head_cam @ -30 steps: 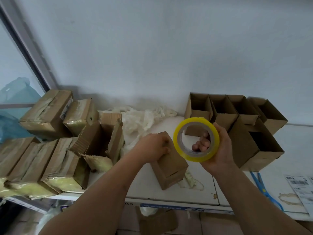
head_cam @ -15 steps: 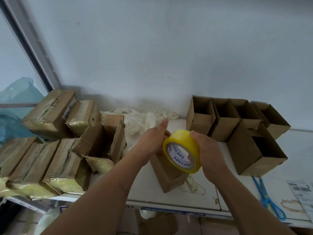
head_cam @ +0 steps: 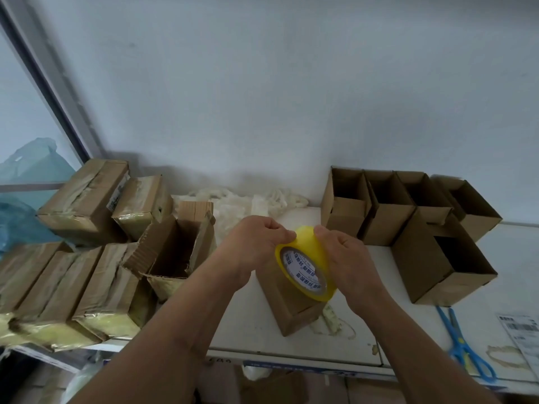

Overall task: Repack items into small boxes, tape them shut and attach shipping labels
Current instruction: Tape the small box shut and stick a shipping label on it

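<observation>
A person's two bare hands held a yellow roll of packing tape (head_cam: 306,265) above a small closed brown cardboard box (head_cam: 291,304) that stood on the white surface (head_cam: 250,325). The right hand (head_cam: 347,263) wrapped round the roll's right side, its grip clamped on the tape, while the left hand (head_cam: 256,246) pinched the roll's upper edge with thumb and fingertips, its grip likewise closed on the tape. The roll was tilted, its printed white core label facing the camera. The small box sat just below and behind the roll, partly hidden by it. To the left lay a pile of taped brown cartons (head_cam: 58,290) and one torn-open carton (head_cam: 172,252); crumpled white plastic wrap (head_cam: 233,205) lay against the wall. To the right stood a row of open empty small cardboard boxes (head_cam: 388,211), with a larger open one (head_cam: 443,266) in front. Blue-handled scissors (head_cam: 463,348) and a printed shipping label (head_cam: 522,330) lay near the surface's right edge
</observation>
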A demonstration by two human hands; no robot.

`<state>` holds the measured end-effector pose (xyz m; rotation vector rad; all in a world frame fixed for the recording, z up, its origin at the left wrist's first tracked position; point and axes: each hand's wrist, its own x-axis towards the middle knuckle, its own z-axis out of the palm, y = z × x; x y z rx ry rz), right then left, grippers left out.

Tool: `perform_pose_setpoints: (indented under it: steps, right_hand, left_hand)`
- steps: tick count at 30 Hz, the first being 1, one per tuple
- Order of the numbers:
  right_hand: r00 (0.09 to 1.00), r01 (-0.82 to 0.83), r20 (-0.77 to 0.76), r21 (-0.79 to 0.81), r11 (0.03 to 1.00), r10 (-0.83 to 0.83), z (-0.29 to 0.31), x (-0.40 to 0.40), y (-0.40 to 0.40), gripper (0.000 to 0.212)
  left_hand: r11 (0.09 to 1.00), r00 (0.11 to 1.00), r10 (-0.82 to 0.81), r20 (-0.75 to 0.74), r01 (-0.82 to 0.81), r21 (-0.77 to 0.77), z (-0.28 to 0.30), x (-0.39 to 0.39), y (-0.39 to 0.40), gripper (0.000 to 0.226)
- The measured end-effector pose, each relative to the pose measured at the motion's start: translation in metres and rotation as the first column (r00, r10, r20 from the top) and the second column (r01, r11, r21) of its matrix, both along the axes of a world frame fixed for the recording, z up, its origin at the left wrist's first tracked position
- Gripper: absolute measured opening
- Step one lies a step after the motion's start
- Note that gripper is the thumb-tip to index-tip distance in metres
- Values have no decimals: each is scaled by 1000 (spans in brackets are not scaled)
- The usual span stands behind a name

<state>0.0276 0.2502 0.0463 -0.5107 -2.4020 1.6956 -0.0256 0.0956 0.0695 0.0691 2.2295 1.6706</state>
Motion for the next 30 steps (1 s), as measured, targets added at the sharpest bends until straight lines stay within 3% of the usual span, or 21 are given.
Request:
perform_pose_setpoints:
  steps: [4,8,10,13,17,20,26,30]
  right_hand:
    - [999,-9,52,-13,1000,10,2,-1,-1,57]
    - [987,-121,91,-82,989,129,4,0,0,35]
    - [977,-161,122,-118,980,175,8,0,1,31]
    - [962,-192,171,-143,971,215,13,0,4,42]
    - [950,-180,232,-138,974,208,20,4,7,31]
    - [934,-165,294,-153,974,204,24,5,7,39]
    - [918,-228,328,-27,973,224,27,5,8,37]
    - [894,-243,398,38,969,208,31,10,8,51]
  left_hand:
    - [968,960,-27,-277,-45,-249,1,7,12,17]
    - [937,920,-20,-393,-120,-329,-1,-2,15,17]
    - [938,921,2,-389,-137,-320,-5,-10,14,18]
    - [947,951,53,-306,-144,-286,-19,-19,15,17]
    - [960,972,60,-225,-118,-255,-36,-25,23,21]
    - [950,973,49,-224,-115,-291,-43,-29,27,20]
    - [955,978,57,-199,-112,-276,-51,-35,30,19]
    - [946,979,67,-191,-123,-300,-56,-39,27,22]
